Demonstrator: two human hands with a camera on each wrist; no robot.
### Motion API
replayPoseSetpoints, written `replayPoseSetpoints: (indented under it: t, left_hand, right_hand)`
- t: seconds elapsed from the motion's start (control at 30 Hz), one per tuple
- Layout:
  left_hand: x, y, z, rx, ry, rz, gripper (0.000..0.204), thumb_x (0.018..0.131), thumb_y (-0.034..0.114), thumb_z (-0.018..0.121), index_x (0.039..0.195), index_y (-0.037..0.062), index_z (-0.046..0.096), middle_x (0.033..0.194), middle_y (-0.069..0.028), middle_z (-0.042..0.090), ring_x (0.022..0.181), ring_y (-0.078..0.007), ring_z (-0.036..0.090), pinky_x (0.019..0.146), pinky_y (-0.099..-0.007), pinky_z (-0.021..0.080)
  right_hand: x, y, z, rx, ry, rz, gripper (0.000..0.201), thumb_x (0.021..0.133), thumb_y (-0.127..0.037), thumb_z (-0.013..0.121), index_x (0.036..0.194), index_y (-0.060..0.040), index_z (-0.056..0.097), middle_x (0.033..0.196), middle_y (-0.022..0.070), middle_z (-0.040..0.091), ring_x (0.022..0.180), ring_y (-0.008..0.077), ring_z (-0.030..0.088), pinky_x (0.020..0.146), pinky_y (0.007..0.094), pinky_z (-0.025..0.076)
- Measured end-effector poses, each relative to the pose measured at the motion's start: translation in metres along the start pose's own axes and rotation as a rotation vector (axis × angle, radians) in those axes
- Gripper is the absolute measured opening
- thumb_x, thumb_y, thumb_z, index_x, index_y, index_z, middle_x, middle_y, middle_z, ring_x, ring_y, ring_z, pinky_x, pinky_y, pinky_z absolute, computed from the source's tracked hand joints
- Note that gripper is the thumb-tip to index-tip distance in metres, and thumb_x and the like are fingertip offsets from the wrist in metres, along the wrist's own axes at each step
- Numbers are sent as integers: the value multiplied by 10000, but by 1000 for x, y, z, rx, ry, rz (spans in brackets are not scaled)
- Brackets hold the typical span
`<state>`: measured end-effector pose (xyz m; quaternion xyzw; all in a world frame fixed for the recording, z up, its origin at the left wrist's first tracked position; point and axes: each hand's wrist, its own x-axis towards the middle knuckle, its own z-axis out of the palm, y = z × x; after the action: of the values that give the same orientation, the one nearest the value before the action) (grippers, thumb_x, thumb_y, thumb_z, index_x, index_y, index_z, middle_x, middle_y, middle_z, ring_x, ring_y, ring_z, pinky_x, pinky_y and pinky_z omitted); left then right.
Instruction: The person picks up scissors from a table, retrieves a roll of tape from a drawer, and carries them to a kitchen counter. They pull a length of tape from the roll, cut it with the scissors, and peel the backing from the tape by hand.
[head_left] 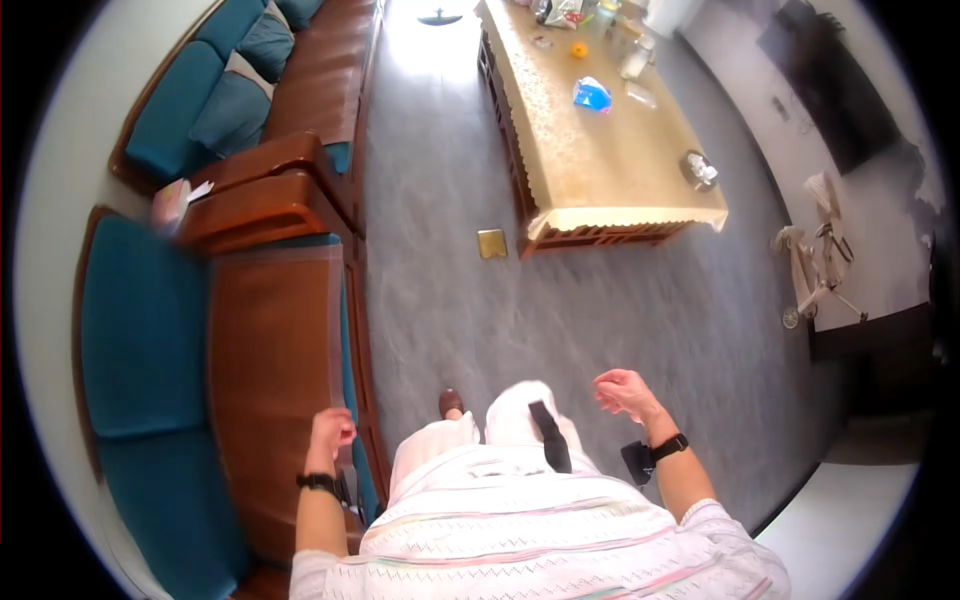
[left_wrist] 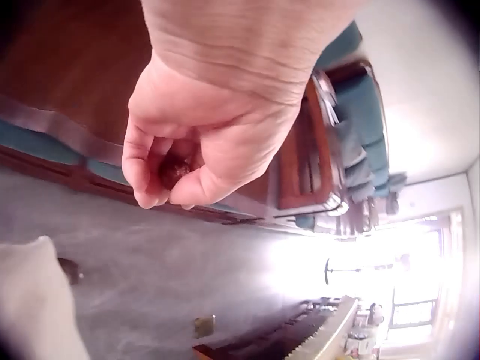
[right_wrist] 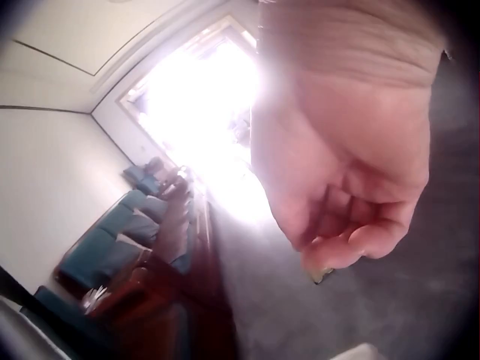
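My left hand point(head_left: 332, 432) hangs at my side near the seat of the brown sofa point(head_left: 275, 340). In the left wrist view its fingers point(left_wrist: 139, 169) curl loosely toward the thumb. The hollow between them is dark reddish brown, and I cannot tell whether that is shade or a small thing. Out to the right, my right hand point(head_left: 625, 393) is held over the grey floor. Its fingers point(right_wrist: 371, 238) bend loosely toward the palm in the right wrist view, with nothing showing in them.
A long table point(head_left: 610, 150) with a cream cloth stands ahead, bearing a blue packet point(head_left: 592, 95), an orange fruit point(head_left: 579, 49) and a dish of white tissue point(head_left: 700, 170). A gold square point(head_left: 491, 243) lies on the floor point(head_left: 430, 300) beside it. A wheeled frame point(head_left: 825, 250) stands by the right wall.
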<state>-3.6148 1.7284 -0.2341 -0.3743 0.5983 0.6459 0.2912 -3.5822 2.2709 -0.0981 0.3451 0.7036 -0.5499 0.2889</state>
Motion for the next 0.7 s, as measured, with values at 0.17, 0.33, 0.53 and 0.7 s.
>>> replayPoseSetpoints:
  t: [0.17,0.33,0.53,0.7]
  left_hand:
    - [92,188,79,139,-67,168,208,699,-44,532,899,6,563,692,-70,573,532,-159,562,455,-264,463]
    - [161,276,130,43,-173,161,220,696,-38,532,910,4,564,705,-89,589,537,-181,573,461,-272,469]
    - [200,326,133,-7,-19,26,255,686,-57,517,936,-15,548,705,-101,589,535,-198,572,445,-277,465]
    - [263,378,124,-113,58,-81,264,672,-83,491,928,-39,537,690,-137,581,509,-214,560,414,-286,455]
  right_hand:
    - [69,-31,-24,78,46,146,174,780,-154,558,915,-51,599,740,24,610,583,96,557,457,215,406]
    - [168,-126,-61,108,91,139,155,785,-156,558,893,-53,599,702,25,603,544,90,545,411,213,393]
    - [299,-321,-74,-8,1,-61,172,796,-179,545,849,-23,593,681,38,588,516,103,536,384,221,388]
    - [407,-486,-60,-89,-49,-283,209,804,-183,533,926,-30,606,723,39,608,550,108,562,440,230,418]
